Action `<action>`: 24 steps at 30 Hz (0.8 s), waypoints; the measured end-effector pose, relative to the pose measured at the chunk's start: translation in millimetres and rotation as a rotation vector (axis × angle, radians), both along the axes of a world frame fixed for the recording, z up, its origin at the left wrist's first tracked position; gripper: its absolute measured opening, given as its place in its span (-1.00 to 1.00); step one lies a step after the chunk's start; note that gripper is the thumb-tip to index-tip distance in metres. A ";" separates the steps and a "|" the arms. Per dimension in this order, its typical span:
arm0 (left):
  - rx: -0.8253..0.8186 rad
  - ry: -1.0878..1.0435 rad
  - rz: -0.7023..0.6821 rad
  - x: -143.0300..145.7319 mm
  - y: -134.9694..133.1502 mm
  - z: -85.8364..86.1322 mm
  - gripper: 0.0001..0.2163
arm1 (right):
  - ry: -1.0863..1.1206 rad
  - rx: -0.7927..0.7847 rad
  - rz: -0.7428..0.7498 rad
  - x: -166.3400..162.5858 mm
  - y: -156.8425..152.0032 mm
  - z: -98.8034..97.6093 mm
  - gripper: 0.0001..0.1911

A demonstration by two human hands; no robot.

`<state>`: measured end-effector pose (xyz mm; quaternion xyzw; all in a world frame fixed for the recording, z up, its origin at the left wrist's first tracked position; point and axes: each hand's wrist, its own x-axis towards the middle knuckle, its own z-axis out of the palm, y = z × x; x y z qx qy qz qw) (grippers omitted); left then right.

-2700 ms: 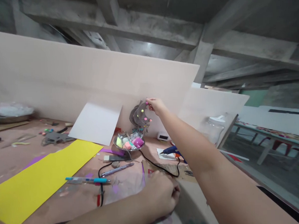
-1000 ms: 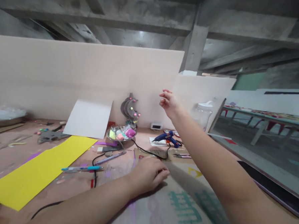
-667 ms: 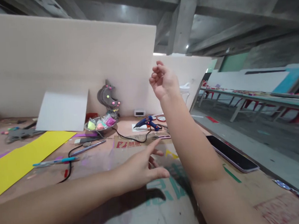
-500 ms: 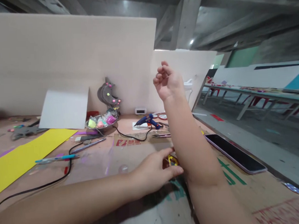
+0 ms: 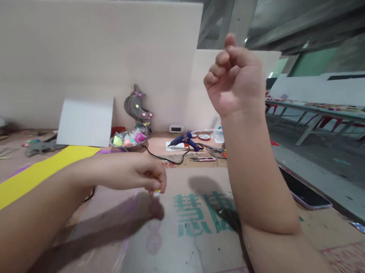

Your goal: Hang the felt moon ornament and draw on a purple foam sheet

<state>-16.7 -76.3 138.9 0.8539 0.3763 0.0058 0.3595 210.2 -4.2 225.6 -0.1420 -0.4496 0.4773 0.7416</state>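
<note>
My left hand (image 5: 144, 175) is closed, its thumb and fingers pinched on a small yellow item (image 5: 157, 191). Only a yellow edge with a pale bit below it shows, and the fingers cover the rest. This hand hovers above a clear plastic sheet over the cardboard, and its shadow falls beneath. On the right, my right hand (image 5: 236, 78) is raised high with the palm towards me. Its fingers are curled in and the thumb lies against them; I see nothing in it. A strip of yellow sheet (image 5: 46, 172) lies behind my left forearm.
A blue glue gun (image 5: 184, 140) rests at the back beside a bowl (image 5: 131, 148) of coloured clay packs. Behind stands a grey moon-shaped ornament (image 5: 135, 106). A pink-handled cutter (image 5: 203, 159) lies on the cardboard (image 5: 215, 175). A phone (image 5: 304, 189) sits at the right edge.
My left hand has moved left, away from my right forearm, carrying the yellow item. My right hand has risen and moved right, its fingers curled tighter. The view has shifted slightly.
</note>
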 end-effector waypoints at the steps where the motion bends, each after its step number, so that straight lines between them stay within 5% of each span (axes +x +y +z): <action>1: -0.062 -0.007 -0.046 -11.9 -3.1 10.7 -0.79 | -0.002 0.025 0.040 -9.8 -9.9 0.8 -0.65; 5: -0.288 0.008 -0.100 -39.4 -20.6 42.1 -0.56 | -0.298 0.049 0.220 -40.8 -27.8 -12.1 -0.65; 9: 0.075 0.085 0.158 -55.7 -0.5 43.8 -0.61 | -0.654 -0.015 0.229 -44.4 -24.8 -50.7 -0.89; 14: 0.512 0.037 0.462 -68.5 67.9 -2.2 -0.67 | -1.092 -0.123 0.205 -20.1 -34.4 -131.5 -0.96; 18: 0.643 0.086 0.551 -60.2 97.2 -52.4 -0.73 | -1.365 -0.141 0.056 4.1 -35.1 -190.6 -0.87; 24: 0.695 0.253 0.578 -72.2 115.6 -94.8 -0.67 | -1.532 0.093 -0.080 18.9 -23.4 -216.3 -0.78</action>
